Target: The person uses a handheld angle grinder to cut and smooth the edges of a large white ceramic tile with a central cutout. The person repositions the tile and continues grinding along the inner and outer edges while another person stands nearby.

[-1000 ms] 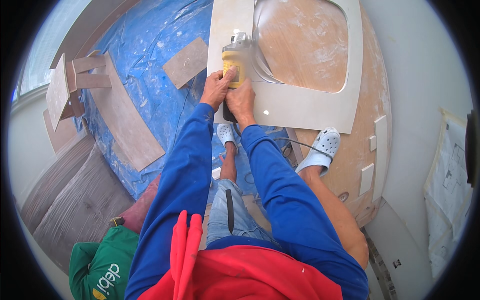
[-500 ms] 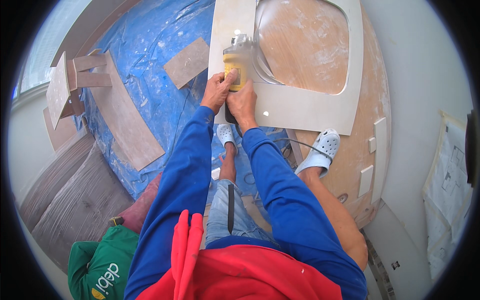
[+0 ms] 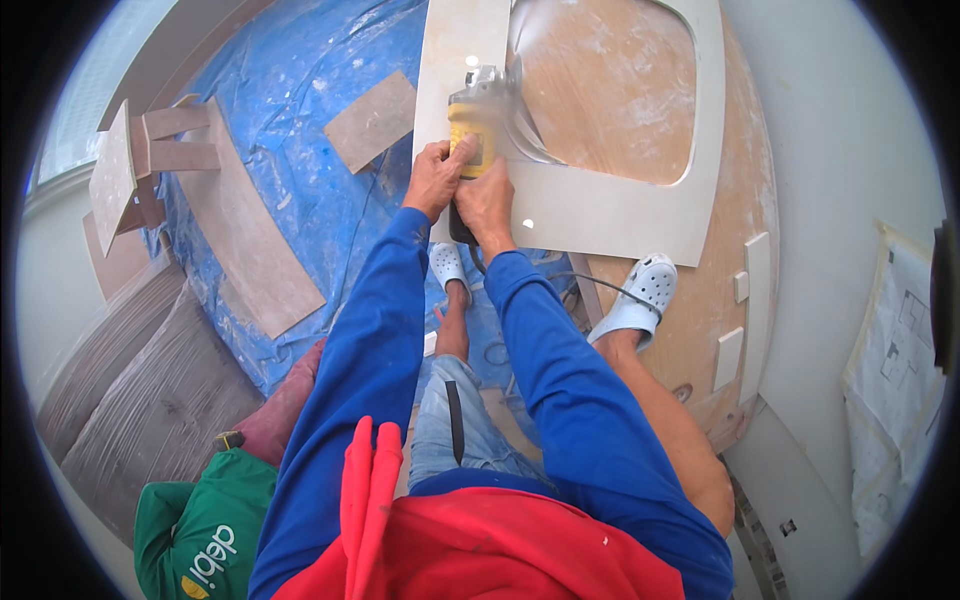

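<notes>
I grip the yellow grinder (image 3: 472, 130) with both hands, left hand (image 3: 436, 178) on its side and right hand (image 3: 487, 203) behind, to keep it steady on the pale slab (image 3: 590, 205) near the cut-out edge. My foot in a white clog (image 3: 640, 295) rests beside the slab.

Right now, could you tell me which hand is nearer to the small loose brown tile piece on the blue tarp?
Left. The left hand grips the yellow grinder on the side toward the brown tile piece; the right hand lies farther away.

grinder (image 3: 472, 125) on slab (image 3: 600, 205), tarp (image 3: 300, 180) to its left.
</notes>
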The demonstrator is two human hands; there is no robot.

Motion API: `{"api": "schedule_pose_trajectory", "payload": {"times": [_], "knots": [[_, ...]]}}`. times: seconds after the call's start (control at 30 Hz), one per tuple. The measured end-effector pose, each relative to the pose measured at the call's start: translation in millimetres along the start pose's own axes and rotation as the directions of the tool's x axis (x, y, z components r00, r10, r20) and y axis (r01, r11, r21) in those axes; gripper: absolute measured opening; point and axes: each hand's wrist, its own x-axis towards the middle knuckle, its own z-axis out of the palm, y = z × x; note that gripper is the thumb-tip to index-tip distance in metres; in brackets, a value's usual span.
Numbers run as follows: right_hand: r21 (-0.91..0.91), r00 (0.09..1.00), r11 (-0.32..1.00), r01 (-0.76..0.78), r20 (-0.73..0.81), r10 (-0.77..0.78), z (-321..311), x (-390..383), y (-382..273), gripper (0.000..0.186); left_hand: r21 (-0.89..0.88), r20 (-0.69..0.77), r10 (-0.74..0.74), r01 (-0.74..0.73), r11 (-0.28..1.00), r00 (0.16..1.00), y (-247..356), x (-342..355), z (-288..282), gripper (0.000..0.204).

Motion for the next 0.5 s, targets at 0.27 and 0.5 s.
{"api": "schedule_pose_trajectory", "payload": {"times": [0.27,0.5], "knots": [[-0.014,0.999,1.000,-0.022,0.030,0.022,-2.4,4.1,2.4,0.073,0.043,-0.027,0.015,-0.014,0.999,1.000,-8.8,9.2,-0.4,0.060],[-0.029,0.999,0.999,-0.034,0.038,0.035,-4.6,3.5,-0.4,0.073,0.032,-0.026,-0.005,0.006,0.999,1.000,-9.4,7.6,0.4,0.061]]}}
